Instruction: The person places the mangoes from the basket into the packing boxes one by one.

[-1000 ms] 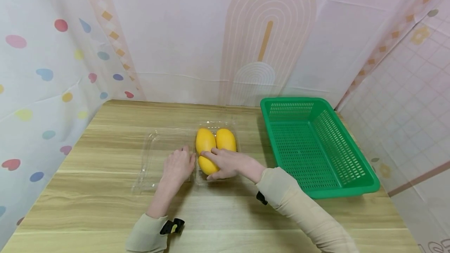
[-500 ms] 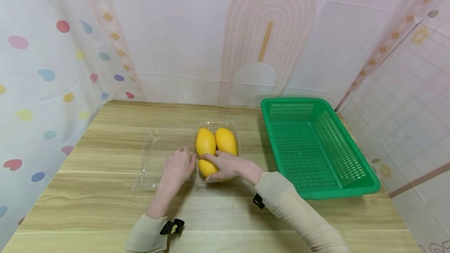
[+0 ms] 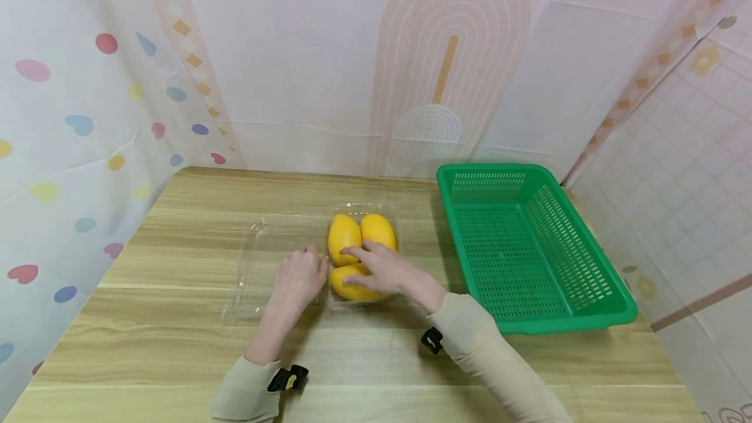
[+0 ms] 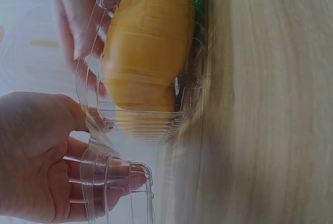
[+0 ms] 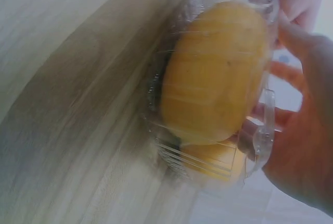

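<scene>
In the head view, three yellow mangoes fill the tray half of a clear clamshell container (image 3: 346, 305): the upright left mango (image 3: 343, 235) and right mango (image 3: 378, 230) stand side by side, the front mango (image 3: 343, 282) lies crosswise. My right hand (image 3: 389, 271) rests over them, fingers spread, with the thumb on the front mango (image 5: 213, 73). My left hand (image 3: 297, 277) holds the container at the hinge side; the left wrist view shows that hand (image 4: 34, 156) with its thumb at the tray's edge and fingers seen through the lid plastic.
The container's clear lid (image 3: 251, 266) lies folded back to the left. A green plastic basket (image 3: 511, 260) with nothing in it stands at the right of the wooden table (image 3: 176, 344). Printed curtains hang behind and at both sides.
The front mango has turned to lie crosswise, and my right hand's fingers have loosened and spread over it. My left hand has stayed in place.
</scene>
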`<state>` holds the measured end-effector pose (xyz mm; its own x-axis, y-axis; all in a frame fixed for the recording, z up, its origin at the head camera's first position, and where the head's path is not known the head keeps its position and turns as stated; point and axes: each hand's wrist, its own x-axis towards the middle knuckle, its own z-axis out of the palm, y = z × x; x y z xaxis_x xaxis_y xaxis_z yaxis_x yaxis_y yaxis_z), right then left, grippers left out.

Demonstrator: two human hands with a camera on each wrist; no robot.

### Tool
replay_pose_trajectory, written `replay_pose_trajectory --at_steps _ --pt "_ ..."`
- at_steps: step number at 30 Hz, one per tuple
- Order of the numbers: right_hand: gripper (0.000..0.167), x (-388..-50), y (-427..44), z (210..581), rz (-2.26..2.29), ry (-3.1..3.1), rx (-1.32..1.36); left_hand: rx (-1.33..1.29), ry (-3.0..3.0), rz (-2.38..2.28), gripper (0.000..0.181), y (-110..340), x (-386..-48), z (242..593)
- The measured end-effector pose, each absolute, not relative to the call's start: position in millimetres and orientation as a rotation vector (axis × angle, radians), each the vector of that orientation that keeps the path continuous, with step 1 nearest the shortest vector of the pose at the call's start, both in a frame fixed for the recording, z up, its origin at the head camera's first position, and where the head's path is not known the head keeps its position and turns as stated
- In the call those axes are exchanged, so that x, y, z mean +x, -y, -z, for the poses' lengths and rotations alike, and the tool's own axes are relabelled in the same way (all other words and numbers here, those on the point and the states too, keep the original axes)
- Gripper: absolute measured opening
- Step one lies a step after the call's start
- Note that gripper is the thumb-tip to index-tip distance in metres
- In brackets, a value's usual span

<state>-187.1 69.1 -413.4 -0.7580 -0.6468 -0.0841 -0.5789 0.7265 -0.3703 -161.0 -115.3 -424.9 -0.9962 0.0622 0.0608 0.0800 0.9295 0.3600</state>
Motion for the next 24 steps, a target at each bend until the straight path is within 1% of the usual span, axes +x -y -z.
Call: replay_pose_trajectory --at_steps 4,8,12,20,24 --pt "0.04 -192 -72 412 0.616 -2.951 -0.938 -0.117 3.04 0.583 0.026 115 -162 425" --pt "0.029 -195 -75 411 0.774 -3.148 -0.77 -0.11 3.048 0.597 0.027 115 -161 424" --pt "0.027 -196 -78 409 0.833 -3.253 -0.532 -0.11 3.058 0.597 0.028 115 -161 423" --pt "0.033 -200 -80 407 0.652 -3.255 -0.093 -0.103 3.013 0.597 0.025 114 -160 423" --pt "0.028 -202 -83 407 0.582 -3.166 0.039 -0.108 3.011 0.598 0.026 114 -159 422"
